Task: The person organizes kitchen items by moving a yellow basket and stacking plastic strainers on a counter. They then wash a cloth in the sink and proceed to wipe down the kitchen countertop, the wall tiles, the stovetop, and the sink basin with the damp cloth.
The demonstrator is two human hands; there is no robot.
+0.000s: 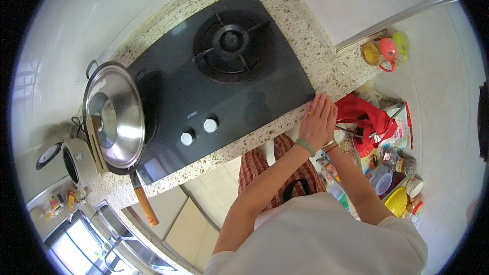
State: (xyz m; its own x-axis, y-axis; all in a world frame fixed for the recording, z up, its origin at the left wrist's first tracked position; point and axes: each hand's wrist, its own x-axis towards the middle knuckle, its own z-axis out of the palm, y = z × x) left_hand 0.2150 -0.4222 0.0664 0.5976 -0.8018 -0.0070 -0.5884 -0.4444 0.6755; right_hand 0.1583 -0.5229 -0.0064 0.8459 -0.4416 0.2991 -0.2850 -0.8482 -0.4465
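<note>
My left hand (313, 125), with a ring and a green bangle at its wrist, lies with fingers stretched out at the front right corner of the black gas hob (275, 86). It overlaps my right hand (331, 120), whose fingers are largely hidden. Both hands are on the speckled stone countertop (290, 125). A small whitish patch (322, 91) shows at the fingertips; I cannot tell whether it is a cloth. Behind the hands stands the bare burner (231, 41) with its black pan support. Two white knobs (210, 125) sit on the hob's near side.
On the left burner stands a wok with a wooden handle (146, 206), covered by a shiny metal lid (127, 122). A rice cooker (80, 160) and sink (109, 219) are farther left. To the right are jars (372, 53), a red bag (364, 122) and a yellow basket (396, 202).
</note>
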